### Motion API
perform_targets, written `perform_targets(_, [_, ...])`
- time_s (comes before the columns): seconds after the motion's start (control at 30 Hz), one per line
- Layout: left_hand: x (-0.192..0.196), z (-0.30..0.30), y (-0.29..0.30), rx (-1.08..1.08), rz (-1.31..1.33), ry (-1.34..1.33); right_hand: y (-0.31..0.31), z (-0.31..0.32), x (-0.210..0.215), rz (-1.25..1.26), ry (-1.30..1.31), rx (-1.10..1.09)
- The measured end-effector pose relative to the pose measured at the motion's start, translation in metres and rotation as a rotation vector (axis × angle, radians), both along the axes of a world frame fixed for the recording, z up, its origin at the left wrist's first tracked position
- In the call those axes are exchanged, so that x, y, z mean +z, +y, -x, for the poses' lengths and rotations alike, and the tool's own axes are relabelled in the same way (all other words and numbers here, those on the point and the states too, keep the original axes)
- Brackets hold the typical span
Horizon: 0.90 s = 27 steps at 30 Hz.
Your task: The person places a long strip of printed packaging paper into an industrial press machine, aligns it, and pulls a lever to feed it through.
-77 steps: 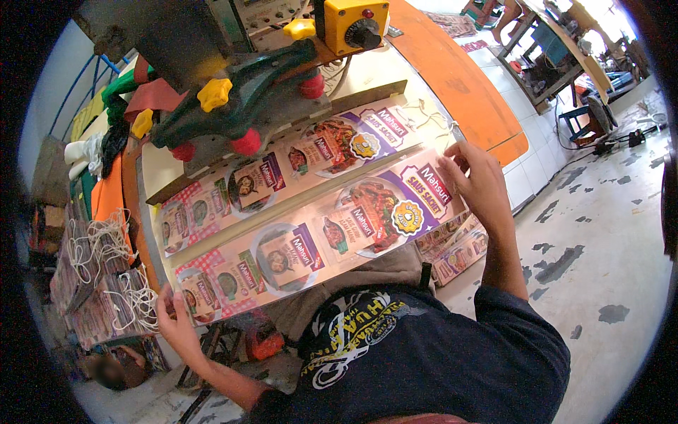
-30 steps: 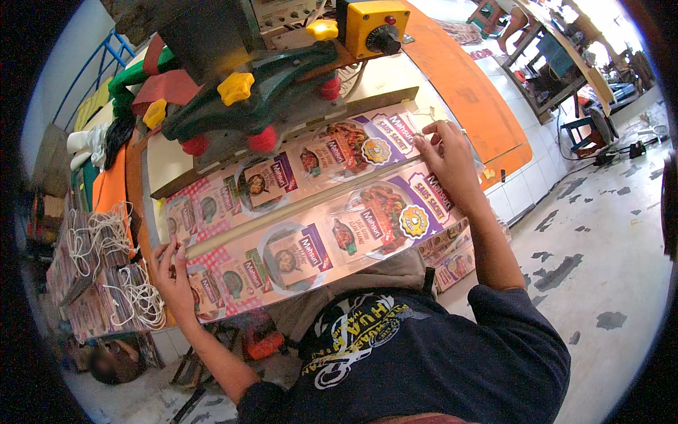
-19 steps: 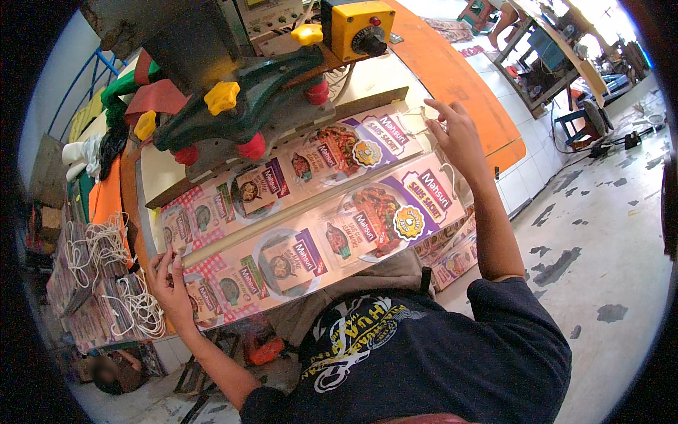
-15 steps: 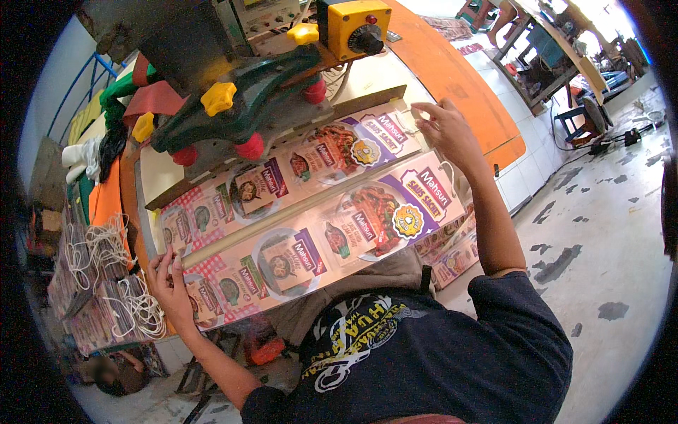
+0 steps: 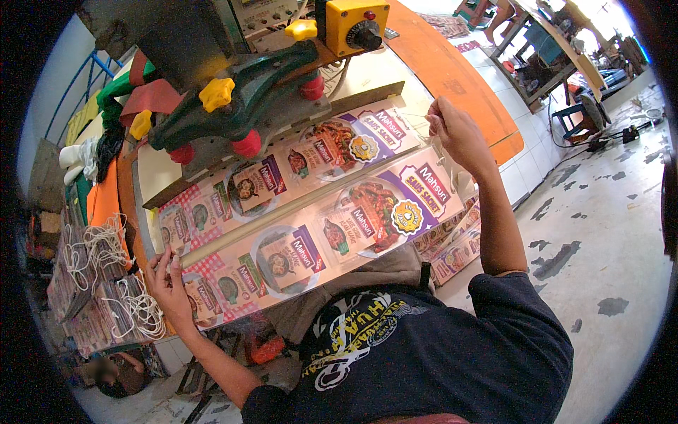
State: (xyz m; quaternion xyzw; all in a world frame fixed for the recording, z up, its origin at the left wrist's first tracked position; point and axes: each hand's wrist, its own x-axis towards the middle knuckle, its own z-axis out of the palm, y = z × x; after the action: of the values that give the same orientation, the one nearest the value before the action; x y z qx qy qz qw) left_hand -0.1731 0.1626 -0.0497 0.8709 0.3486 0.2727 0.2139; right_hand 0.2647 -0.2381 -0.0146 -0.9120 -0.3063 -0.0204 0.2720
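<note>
Two long printed plastic-covered strips lie side by side before me, a far strip and a near strip. Both carry food pictures, with purple at the right and red check at the left. My left hand rests at the left end of the near strip, fingers stretched along its edge. At the strips' right end my right hand is closed, its fingertips pinched on a thin white string beside the far strip's corner. Part of that string is hidden by the fingers.
A dark green press frame with yellow knobs and red feet stands over the far strip, along a metal bar. A yellow control box sits above. Bundles of strung prints lie left; more prints hang right. A person sits lower left.
My right hand has drawn slightly outward to the right, and its fingers have curled closer together. My left hand stays at the strip's left end; the strips have hardly moved.
</note>
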Motion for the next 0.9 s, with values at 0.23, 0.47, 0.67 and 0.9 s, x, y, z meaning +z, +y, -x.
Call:
perform_targets(0.23, [0.001, 0.004, 0.004, -0.008, -0.001, 0.051, 0.016, 0.021, 0.021, 0.04, 0.045, -0.007])
perform_targets(0.47, [-0.001, 0.006, 0.006, -0.013, -0.028, 0.042, 0.021, 0.028, 0.018, 0.262, 0.024, 0.02])
perform_targets(0.67, [0.002, -0.002, -0.001, 0.019, -0.015, 0.056, 0.025, 0.033, 0.013, 0.288, -0.025, -0.003])
perform_targets(0.9, [0.003, 0.003, 0.0, 0.023, -0.051, 0.035, 0.028, 0.045, -0.004, 0.053, -0.061, -0.011])
